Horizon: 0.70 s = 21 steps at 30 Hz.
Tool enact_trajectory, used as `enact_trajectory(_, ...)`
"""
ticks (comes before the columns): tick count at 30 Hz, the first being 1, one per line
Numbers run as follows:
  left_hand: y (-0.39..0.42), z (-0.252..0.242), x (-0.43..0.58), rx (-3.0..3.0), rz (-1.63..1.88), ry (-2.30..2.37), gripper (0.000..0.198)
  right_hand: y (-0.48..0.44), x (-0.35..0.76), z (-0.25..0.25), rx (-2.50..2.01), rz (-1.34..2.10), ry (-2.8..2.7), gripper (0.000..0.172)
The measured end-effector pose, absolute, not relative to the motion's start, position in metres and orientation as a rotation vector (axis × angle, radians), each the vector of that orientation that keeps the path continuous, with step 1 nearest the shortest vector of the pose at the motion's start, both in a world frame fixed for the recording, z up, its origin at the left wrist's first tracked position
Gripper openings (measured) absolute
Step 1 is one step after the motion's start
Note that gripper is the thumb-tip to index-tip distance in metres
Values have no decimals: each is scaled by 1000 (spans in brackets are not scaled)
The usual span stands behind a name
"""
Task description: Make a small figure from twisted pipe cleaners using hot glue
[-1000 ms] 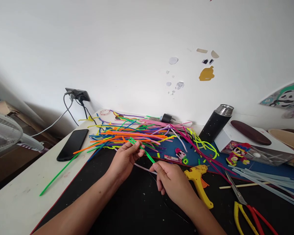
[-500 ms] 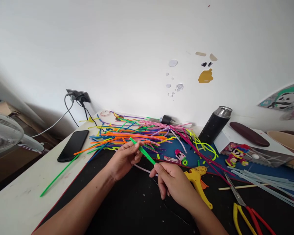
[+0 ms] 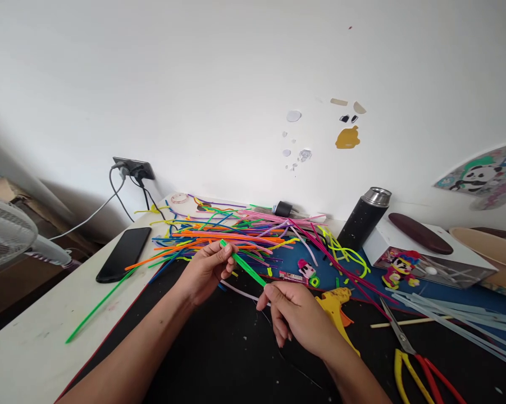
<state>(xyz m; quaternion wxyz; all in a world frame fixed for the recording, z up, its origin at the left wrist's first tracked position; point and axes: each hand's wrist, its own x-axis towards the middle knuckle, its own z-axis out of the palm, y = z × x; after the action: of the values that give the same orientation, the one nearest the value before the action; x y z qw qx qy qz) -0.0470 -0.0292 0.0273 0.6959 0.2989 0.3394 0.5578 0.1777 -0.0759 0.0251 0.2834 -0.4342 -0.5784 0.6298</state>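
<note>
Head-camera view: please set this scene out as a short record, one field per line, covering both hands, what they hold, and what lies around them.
Left hand: pinching the far end of a slim bright green craft strand
Right hand: gripping the strand's near end
Strand count: single or doubled, cannot tell
Beneath hands: flat black mat
Beyond hands: loose heap of multicoloured craft strands
Left side: flat black smartphone
Right side: yellow plastic glue gun, partly hidden; metal scissors with red and yellow handles
</note>
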Motion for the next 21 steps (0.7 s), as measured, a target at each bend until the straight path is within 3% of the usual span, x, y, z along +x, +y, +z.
enact_trajectory(8, -30, 30, -44, 694, 1276, 855, 40, -77, 179, 24, -1348, 1417, -1749, 52)
enact_trajectory(21, -28, 29, -45, 676, 1278, 851, 41, -75, 180, 29, -1309, 1384, -1740, 51)
